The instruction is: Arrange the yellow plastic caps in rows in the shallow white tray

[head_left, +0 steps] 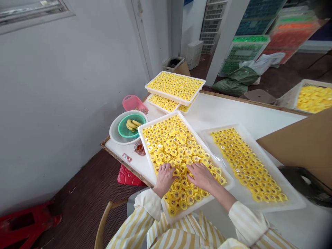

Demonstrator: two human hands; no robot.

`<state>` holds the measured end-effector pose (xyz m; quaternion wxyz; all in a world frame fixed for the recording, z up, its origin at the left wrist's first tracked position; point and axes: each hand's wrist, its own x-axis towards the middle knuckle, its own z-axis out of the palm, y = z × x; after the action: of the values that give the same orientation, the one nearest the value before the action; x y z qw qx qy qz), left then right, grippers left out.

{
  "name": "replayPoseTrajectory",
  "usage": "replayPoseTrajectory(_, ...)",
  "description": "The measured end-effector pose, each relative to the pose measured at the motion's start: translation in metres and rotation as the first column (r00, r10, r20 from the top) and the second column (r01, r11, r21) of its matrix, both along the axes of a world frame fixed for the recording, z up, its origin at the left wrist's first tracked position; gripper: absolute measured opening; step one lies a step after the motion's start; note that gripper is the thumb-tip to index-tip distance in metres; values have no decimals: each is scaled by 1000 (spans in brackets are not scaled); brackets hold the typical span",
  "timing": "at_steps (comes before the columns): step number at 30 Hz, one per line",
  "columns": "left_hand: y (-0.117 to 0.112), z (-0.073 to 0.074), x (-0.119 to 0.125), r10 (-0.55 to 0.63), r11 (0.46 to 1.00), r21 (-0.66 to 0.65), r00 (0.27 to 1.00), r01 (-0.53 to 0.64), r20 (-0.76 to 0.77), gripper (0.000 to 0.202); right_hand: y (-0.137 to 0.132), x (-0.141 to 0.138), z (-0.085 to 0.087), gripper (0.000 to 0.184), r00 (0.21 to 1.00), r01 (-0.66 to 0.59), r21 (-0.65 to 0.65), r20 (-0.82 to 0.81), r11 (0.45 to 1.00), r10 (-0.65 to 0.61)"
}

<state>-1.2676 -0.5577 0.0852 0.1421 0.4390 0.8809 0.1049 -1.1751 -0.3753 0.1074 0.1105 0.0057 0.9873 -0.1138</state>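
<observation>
A white plastic tray lies in front of me on the table, heaped with small round yellow pieces that have dark centres. My left hand rests flat on the pieces near the tray's front left. Just beside it, my right hand lies on the same pile, fingers pointing left. Neither hand shows anything held, and the pieces under the palms are hidden. To the right, a second white tray holds a diagonal band of similar yellow pieces.
Stacked trays of yellow pieces stand at the table's far end. A white bowl holds a green basket with bananas. A pink basket sits behind it. A cardboard sheet overhangs the right side, and a red stool stands on the floor.
</observation>
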Motion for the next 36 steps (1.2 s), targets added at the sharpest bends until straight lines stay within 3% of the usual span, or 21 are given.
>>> replayPoseTrajectory(4, -24, 9, 9, -51, 999, -13, 998, 52, 29, 29, -14, -24, -5, 24, 998, 52, 7, 33, 999, -52)
replayPoseTrajectory(8, -42, 17, 18, -75, 997, 5, 996, 75, 57, 39, -20, -30, -10, 19, 990, 129, -4, 62, 992, -129)
replayPoseTrajectory(12, -40, 18, 4, 31, 998, 60, 1000, -31, -3, 25, -21, -23, -16, 22, 981, 189, -86, 61, 978, -184)
replayPoseTrajectory(15, -28, 12, -17, 64, 996, 68, 997, -61, -53, 29, -29, -16, -21, 24, 975, 220, -152, 63, 964, -213)
replayPoseTrajectory(20, -12, 0, -36, 28, 999, 33, 996, -25, -88, 29, -40, -15, -20, 24, 992, 127, -182, 31, 975, -123)
replayPoseTrajectory(26, -21, -3, -32, -33, 999, 33, 998, 34, -48, 24, -34, -54, -10, 38, 999, 26, -115, 41, 993, -21)
replayPoseTrajectory(30, -23, -2, -25, -78, 995, 60, 997, 77, 15, 25, -31, -73, -10, 24, 994, -8, -69, 106, 998, 16)
replayPoseTrajectory(36, -23, 0, -19, -129, 986, 125, 986, 115, 110, 19, -21, -58, -13, 20, 984, -140, -102, 95, 985, 150)
